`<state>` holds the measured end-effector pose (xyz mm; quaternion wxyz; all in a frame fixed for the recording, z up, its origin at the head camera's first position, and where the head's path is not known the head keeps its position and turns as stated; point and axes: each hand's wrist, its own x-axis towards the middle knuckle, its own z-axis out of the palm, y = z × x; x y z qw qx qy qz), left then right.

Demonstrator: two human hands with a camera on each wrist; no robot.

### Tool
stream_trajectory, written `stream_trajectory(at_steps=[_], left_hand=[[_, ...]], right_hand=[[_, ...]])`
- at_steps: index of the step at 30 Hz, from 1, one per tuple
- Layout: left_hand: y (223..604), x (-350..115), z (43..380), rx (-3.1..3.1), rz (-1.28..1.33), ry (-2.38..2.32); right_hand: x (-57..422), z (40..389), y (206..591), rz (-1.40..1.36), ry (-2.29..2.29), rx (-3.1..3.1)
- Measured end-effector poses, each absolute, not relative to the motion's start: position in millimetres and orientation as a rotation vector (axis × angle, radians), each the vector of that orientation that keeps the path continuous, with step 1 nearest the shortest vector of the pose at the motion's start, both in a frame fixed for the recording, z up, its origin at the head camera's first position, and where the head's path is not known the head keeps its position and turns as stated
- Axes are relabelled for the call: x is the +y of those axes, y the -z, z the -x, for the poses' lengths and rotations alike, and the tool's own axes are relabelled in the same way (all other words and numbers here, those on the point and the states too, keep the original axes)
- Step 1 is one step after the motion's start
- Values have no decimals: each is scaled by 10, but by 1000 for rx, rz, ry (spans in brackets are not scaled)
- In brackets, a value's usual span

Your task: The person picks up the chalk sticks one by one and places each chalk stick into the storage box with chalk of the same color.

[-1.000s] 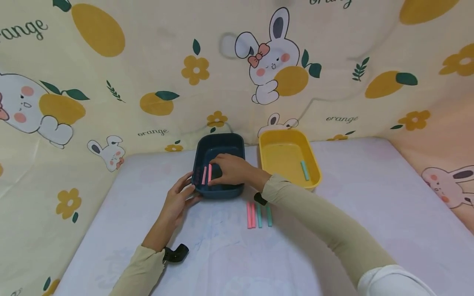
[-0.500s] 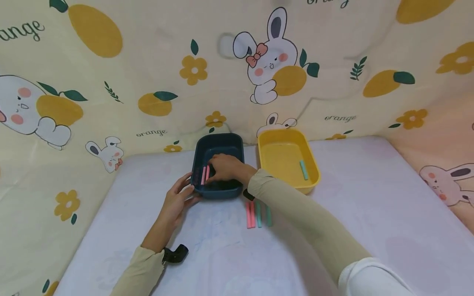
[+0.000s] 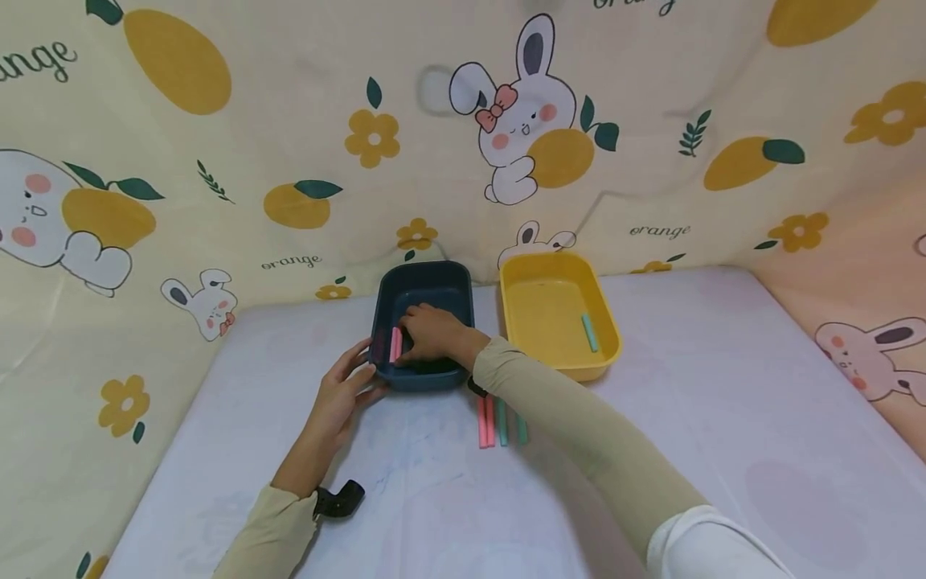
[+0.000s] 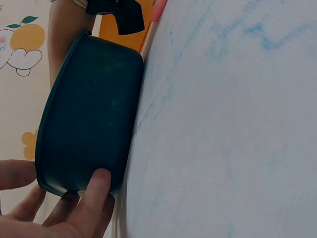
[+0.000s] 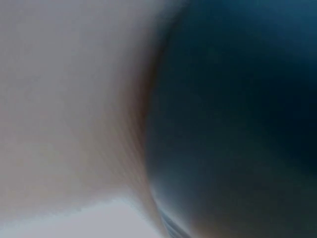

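Observation:
At the front left corner of a dark blue bin [image 3: 434, 381], my left hand [image 3: 340, 400] rests spread fingers against the outer wall. The left wrist view shows fingertips [image 4: 101, 177] touching that wall [image 4: 94, 109]. My right hand [image 3: 434, 333] reaches inside and pinches a pink chalk-like stick [image 3: 399, 342] lengthwise between thumb and finger. Close along its left side lies a second pink stick [image 3: 393, 344], upright to the view near the bin's left wall. Part of the bin floor is hidden under the right hand. The right wrist view is a blur of bin and skin.
A yellow bin [image 3: 535, 301] stands to the right with one teal stick [image 3: 589, 333] in it. In front, on the white cloth, lie two pink sticks [image 3: 482, 424] and two teal sticks [image 3: 503, 425], partly under the right forearm. A patterned backdrop rises behind.
My right hand has moved left inside the dark blue bin, bringing its pink stick from a gap away to close beside the other one. The left hand stays at the corner.

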<state>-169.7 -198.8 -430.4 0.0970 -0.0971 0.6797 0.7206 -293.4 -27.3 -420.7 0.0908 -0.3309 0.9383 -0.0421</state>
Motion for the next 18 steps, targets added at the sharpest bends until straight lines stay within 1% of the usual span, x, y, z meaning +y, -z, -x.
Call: stream_trajectory(at_steps=[18], left_hand=[[4294, -1977, 1693, 2042, 279, -2131]], right_hand=[[-218, 2957, 4147, 997, 145, 2784]])
